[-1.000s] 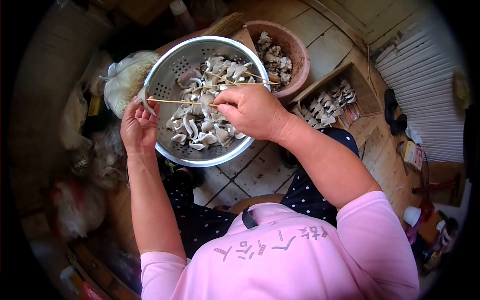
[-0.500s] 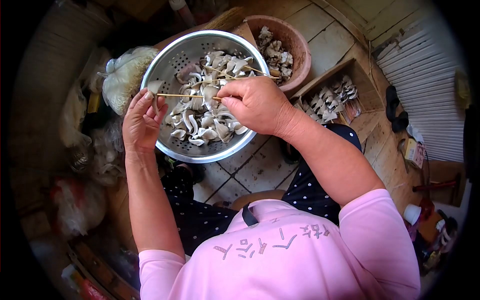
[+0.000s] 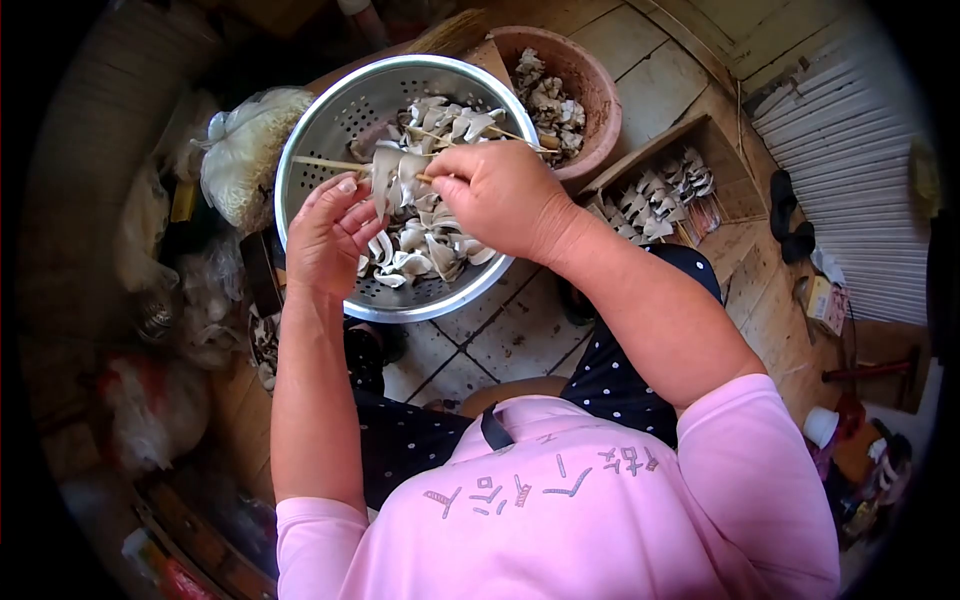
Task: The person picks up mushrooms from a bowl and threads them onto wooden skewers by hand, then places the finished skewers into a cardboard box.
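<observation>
Over a metal colander [image 3: 325, 125], my right hand [image 3: 505, 195] grips the blunt end of a bamboo skewer [image 3: 325, 162]. Grey-white mushroom pieces [image 3: 390, 178] are threaded on the skewer close to my right fingers, and its pointed end sticks out to the left. My left hand [image 3: 332, 225] has its thumb and fingers closed at the leftmost piece; the fingers partly hide the contact. Below, many loose mushroom pieces [image 3: 435, 250] lie in the colander. More thin skewers [image 3: 515, 137] rest across the pile on its right side.
Behind the colander stands a reddish basin [image 3: 600, 90] with mushroom scraps. At right, a cardboard box [image 3: 735, 165] holds loaded mushroom skewers [image 3: 660, 195]. A stuffed plastic bag [image 3: 250, 155] sits left of the colander. Black sandals [image 3: 790, 215] lie near the ribbed wall panel.
My left hand has moved right along the skewer, bringing the mushroom piece from the pointed end up near my right hand. The skewer's tip now shows left of that piece.
</observation>
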The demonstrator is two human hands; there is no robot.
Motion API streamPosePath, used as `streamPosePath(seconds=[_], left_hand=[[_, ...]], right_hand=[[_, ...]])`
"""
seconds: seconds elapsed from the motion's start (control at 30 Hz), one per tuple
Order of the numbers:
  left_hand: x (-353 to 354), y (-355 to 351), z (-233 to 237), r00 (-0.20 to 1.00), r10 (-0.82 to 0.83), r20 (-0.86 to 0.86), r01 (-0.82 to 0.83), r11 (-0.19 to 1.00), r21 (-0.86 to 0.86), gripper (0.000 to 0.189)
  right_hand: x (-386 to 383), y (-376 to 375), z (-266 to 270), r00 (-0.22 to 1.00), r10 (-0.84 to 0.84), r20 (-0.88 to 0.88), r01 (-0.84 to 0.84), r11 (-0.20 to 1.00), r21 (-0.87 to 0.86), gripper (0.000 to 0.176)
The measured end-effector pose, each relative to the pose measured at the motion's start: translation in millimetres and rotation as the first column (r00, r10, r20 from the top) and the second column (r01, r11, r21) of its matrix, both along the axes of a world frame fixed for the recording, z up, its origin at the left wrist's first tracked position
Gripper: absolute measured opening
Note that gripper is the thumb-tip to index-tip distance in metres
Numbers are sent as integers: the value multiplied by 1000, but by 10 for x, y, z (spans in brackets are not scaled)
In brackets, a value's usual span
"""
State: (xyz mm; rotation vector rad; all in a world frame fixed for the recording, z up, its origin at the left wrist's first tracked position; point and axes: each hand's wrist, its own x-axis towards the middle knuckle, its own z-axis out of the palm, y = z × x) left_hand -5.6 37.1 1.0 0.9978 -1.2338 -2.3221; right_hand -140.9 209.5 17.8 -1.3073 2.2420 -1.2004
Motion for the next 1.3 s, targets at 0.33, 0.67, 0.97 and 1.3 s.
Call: streamPosePath(seconds=[0.33, 0.67, 0.97, 1.3], left_hand=[[8, 413, -593, 615, -180, 767, 769, -78, -635, 23], [-32, 216, -202, 552, -251, 795, 829, 272, -489, 17], [207, -636, -246, 984, 30, -176, 2, 984, 180, 27], [244, -665, -219, 935, 188, -301, -100, 954, 283, 21]], right_hand=[[29, 1, -19, 1000, -13, 18, 14, 1000, -20, 19], [-2, 51, -6, 1000, -5, 3, 5, 1000, -16, 19], [18, 70, 30, 998, 60, 37, -59, 998, -25, 19], [37, 46, 50, 996, 68, 55, -68, 998, 8, 20]])
